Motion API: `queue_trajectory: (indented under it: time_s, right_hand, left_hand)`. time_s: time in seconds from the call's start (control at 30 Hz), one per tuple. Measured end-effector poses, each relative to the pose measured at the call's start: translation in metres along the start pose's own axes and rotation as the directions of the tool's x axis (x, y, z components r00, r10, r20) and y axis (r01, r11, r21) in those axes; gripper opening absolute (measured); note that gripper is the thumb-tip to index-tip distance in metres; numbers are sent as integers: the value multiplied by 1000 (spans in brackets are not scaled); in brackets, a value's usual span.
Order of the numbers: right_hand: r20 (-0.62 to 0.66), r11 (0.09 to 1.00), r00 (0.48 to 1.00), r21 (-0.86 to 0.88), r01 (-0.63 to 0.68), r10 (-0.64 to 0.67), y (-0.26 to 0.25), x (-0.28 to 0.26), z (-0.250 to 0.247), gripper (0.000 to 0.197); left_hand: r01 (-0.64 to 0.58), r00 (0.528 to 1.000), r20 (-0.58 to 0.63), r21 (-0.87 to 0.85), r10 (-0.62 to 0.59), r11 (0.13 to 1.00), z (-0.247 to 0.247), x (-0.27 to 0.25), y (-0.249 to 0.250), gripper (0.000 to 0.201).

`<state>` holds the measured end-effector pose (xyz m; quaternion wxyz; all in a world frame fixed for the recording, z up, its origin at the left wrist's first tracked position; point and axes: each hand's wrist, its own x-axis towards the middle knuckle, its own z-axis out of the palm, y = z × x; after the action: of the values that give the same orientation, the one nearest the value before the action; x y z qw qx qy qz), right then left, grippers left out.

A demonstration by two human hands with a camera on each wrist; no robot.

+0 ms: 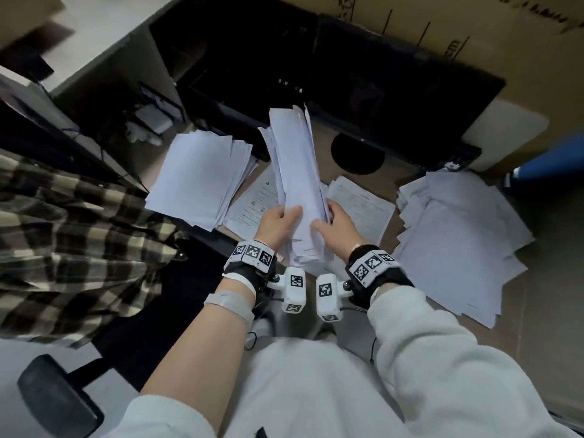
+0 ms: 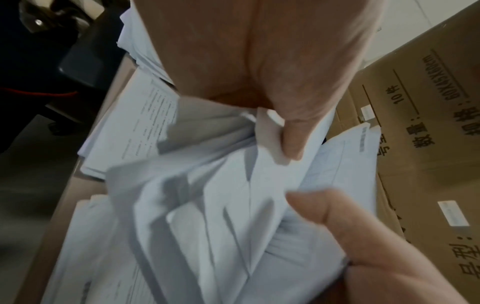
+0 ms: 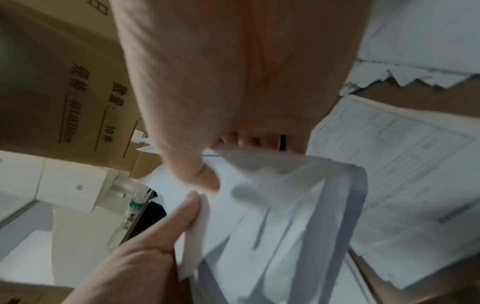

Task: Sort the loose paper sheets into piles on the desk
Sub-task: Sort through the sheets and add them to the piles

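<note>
I hold a thick bundle of white paper sheets (image 1: 294, 172) upright and tilted over the desk (image 1: 388, 181). My left hand (image 1: 278, 224) grips its left side with the thumb on top. My right hand (image 1: 335, 227) grips the right edge. In the left wrist view the left thumb (image 2: 293, 142) pinches the fanned sheets (image 2: 207, 205). In the right wrist view the right thumb (image 3: 200, 174) presses the sheets (image 3: 259, 216). On the desk lie a blank pile (image 1: 199, 178) at left, printed sheets (image 1: 360, 207) under the bundle and a loose spread pile (image 1: 458, 245) at right.
A black monitor (image 1: 347, 80) stands behind the piles, its round base (image 1: 357, 151) on the desk. Cardboard boxes (image 1: 474, 30) rise at the back. A plaid garment (image 1: 63, 241) hangs at left over a chair, whose armrest (image 1: 57, 396) shows at lower left.
</note>
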<state>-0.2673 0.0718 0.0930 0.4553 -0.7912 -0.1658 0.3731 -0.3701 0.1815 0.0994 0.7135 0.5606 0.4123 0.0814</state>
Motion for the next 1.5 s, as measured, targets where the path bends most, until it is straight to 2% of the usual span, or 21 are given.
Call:
queue_trajectory:
  time_s: [0.03,0.07,0.13,0.23,0.3,0.4,0.47,0.53,0.63,0.73,0.8,0.87,1.0,1.07,1.23,1.4,1.5]
  right_hand:
    - [-74,995,996,97,-36,43,-4,-1,5,39]
    - [-113,979,991,196,-54,77,-7,-2,9,31]
    - [-107,955,989,288,-71,106,-12,-4,14,25]
    - [-115,960,987,268,-77,111,-14,-4,16,26]
    - [-202,960,971,270,-68,126,-13,-1,13,23]
    - [-389,977,911,202,-63,139,2,4,3,24]
    - [-403,976,902,204,-77,156,10,7,-4,23]
    - [-333,963,929,259,-74,161,10,12,-10,24]
    - [-82,904,987,418,-95,141,4,15,-15,17]
    - [72,877,993,464,-120,98,-2,19,-21,12]
    - [111,875,992,471,-110,65,-4,22,-29,10]
    - [150,888,989,455,-65,-4,-4,26,-37,15]
    - [103,925,989,375,61,-107,-1,35,-49,17]
    - [122,927,983,366,84,-137,-2,35,-52,17]
    - [269,930,933,340,142,-240,-10,31,-56,46]
    - [308,930,924,350,111,-226,-18,30,-58,34]
    - [316,933,922,344,108,-223,-21,31,-48,38]
  left_hand:
    - [11,1000,-5,-12,-11,1000,-7,0,-1,13]
    - [16,1000,-15,2,-16,1000,-15,3,-3,14]
    - [13,1000,-22,47,-12,999,-28,6,-6,25]
    - [17,998,-65,54,-13,998,-39,6,-8,16]
    - [-2,991,-130,134,20,991,-46,8,-6,17]
    - [0,978,-205,145,30,989,-53,12,-13,27]
    - [-11,972,-230,125,39,992,-53,11,-17,28]
    - [-44,964,-255,114,72,992,-48,9,-18,27]
    - [-63,945,-312,113,96,992,-34,9,-17,23]
    - [-61,939,-334,69,81,996,-14,9,-16,12]
    - [-69,941,-332,15,70,997,1,7,-14,2]
    - [-75,932,-357,-34,58,997,16,6,-11,6]
    - [-99,923,-382,-107,51,989,35,5,-4,4]
    - [-111,920,-386,-108,62,988,42,3,-1,4]
    - [-176,906,-408,-116,114,978,45,3,5,3]
    - [-202,889,-441,-130,126,971,32,6,3,12]
    - [-220,885,-446,-140,137,966,18,7,6,11]
